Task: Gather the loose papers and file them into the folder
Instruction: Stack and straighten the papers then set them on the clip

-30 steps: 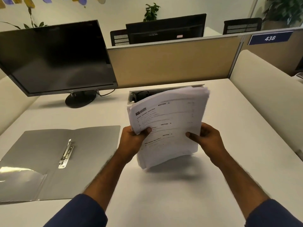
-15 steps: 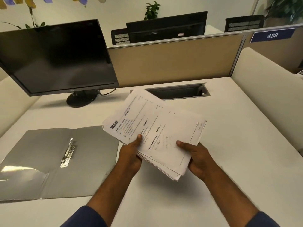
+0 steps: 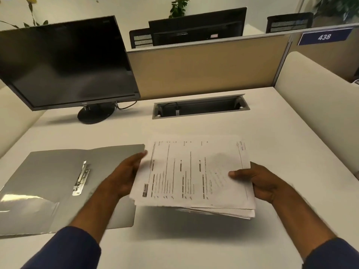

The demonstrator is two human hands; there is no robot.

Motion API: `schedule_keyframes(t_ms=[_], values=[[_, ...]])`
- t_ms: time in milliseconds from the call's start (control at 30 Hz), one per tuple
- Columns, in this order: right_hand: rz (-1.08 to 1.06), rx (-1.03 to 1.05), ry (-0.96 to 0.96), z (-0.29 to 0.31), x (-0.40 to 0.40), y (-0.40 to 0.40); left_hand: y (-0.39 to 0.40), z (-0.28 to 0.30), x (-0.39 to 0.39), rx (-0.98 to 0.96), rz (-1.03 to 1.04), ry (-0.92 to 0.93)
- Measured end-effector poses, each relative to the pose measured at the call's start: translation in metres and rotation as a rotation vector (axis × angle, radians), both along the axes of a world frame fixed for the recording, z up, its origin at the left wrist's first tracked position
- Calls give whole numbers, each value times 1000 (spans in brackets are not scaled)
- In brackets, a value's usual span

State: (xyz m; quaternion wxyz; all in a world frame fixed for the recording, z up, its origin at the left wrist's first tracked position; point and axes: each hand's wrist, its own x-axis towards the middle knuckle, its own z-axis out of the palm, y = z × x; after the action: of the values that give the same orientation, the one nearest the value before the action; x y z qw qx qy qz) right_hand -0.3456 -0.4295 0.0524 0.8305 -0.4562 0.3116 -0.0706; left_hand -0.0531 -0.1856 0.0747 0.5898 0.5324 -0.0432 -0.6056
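Holding the paper stack [image 3: 196, 175] flat now, lowered from upright: right hand [image 3: 260, 183] pinches its right edge, left hand [image 3: 124, 175] open-fingered against the left edge. Stack hovers just right of open grey folder [image 3: 48, 183]; bare desk [image 3: 291, 144] beyond

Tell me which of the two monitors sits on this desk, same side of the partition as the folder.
The large tilted monitor at left, its round base beside the open grey folder. The other monitor stands beyond the tan partition.
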Motion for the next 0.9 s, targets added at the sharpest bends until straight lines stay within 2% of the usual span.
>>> schedule_keyframes(t_ms=[100,233,400,500,667,800,900], values=[[133,-73,120,4,2,-5,-9,-5,-7,109,-104,-220],[68,-277,270,10,12,-3,-18,-16,-17,112,-50,-466],[-256,-589,123,19,23,10,-24,-9,-23,-166,169,-635],[-438,-710,64,22,27,16,-25,1,-22,-306,218,-712],[-430,-678,5,22,18,19,-24,4,-20,-262,210,-795],[-493,-719,-190,35,15,18,-30,9,-21,-303,321,-847],[-611,-685,-235,44,22,19,-38,16,-26,-247,419,-849]])
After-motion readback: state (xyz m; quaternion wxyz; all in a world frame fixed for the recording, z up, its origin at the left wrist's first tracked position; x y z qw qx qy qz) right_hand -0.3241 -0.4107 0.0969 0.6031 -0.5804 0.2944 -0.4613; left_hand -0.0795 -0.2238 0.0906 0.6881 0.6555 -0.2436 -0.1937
